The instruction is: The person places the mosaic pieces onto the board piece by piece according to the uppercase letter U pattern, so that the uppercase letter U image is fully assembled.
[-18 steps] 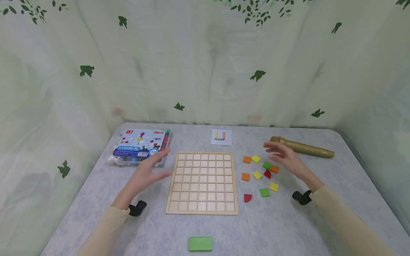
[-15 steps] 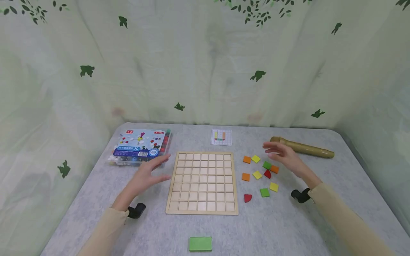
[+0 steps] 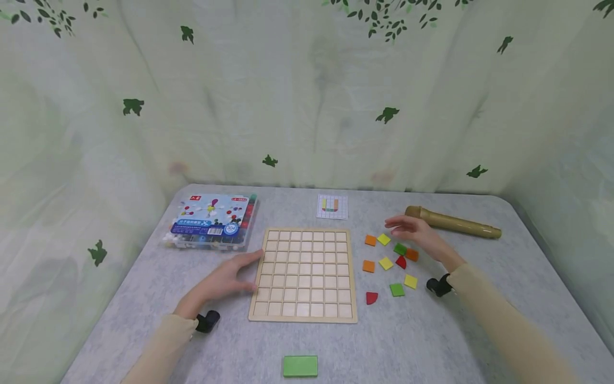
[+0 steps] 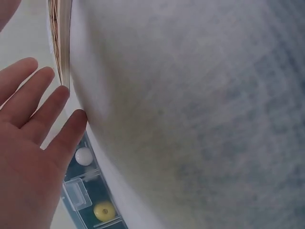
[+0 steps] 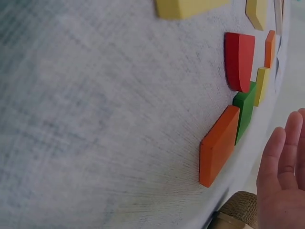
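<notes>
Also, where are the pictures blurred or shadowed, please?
Head view: a faint shadow on the tabletop beside the right sleeve; left wrist view: the close tabletop blurred; right wrist view: the left side blurred, the nearest orange tile clearer.

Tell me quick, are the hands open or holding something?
Left hand: open, at the left edge of the pale, flat wooden grid board.
Right hand: open, holding nothing.

The board [image 3: 303, 320] looks like smooth, matt wood, the tiles [image 5: 219, 145] smooth and painted. The box [image 3: 209, 217] is clear, glossy plastic; the card [image 3: 332, 214] looks like paper. The counter [image 3: 230, 352] appears woven, the curtain [image 3: 297, 106] creased cloth.
</notes>
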### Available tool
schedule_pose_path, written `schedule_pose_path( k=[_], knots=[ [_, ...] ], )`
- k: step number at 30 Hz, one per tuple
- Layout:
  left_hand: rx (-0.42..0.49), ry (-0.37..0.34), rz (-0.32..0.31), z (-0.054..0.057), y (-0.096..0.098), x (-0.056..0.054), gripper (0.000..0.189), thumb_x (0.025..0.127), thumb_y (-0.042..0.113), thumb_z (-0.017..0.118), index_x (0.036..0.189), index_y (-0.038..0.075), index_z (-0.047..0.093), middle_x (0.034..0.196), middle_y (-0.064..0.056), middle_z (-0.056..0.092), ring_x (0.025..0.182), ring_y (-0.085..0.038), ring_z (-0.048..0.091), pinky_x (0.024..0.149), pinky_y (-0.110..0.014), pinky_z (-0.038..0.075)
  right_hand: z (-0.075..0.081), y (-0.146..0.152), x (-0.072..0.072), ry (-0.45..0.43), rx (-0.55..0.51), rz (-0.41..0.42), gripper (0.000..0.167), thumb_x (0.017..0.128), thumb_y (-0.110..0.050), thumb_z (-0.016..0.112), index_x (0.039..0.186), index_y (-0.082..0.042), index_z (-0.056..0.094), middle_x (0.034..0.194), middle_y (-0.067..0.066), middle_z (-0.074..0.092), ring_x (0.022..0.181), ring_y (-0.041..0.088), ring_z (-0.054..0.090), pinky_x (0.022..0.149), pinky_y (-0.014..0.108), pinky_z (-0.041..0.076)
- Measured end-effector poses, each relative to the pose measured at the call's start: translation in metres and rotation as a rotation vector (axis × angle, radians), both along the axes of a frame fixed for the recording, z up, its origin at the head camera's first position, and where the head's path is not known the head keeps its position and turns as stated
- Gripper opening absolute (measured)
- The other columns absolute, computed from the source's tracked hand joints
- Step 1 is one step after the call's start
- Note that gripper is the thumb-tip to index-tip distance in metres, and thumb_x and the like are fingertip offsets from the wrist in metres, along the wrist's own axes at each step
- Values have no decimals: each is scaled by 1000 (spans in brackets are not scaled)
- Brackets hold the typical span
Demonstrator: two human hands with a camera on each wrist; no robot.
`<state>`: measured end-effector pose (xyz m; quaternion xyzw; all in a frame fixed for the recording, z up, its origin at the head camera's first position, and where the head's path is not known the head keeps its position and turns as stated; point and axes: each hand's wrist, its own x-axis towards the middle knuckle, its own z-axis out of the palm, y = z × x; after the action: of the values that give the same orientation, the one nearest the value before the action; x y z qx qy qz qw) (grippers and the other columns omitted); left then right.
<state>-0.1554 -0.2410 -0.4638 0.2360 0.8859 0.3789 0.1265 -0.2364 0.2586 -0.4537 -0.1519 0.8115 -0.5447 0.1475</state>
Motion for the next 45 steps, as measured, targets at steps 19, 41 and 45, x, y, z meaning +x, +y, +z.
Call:
schedule_pose_path(
  k=[19,41,45],
  knots=[
    [-173,38,-120,1,5,3,97,76,32,79,148,-6,26,155,-22,19,138,-44,16,106,-60,17,-11,-8,-16,-44,139,61,30,93,0,58,123,4,60,123,19,59,107,32,52,90,36,45],
    [-205,30,-100,1,8,5,97,76,31,80,148,-5,26,155,-19,20,137,-43,18,105,-59,21,-15,-20,-24,-11,252,-8,18,83,12,58,97,2,64,94,12,59,84,26,49,72,32,46],
    [-197,34,-113,1,7,5,97,76,31,79,149,-5,25,156,-19,18,138,-43,17,105,-59,20,-12,-19,-24,-58,197,-5,15,85,10,56,98,4,63,95,13,59,84,26,51,73,32,48]
  ],
)
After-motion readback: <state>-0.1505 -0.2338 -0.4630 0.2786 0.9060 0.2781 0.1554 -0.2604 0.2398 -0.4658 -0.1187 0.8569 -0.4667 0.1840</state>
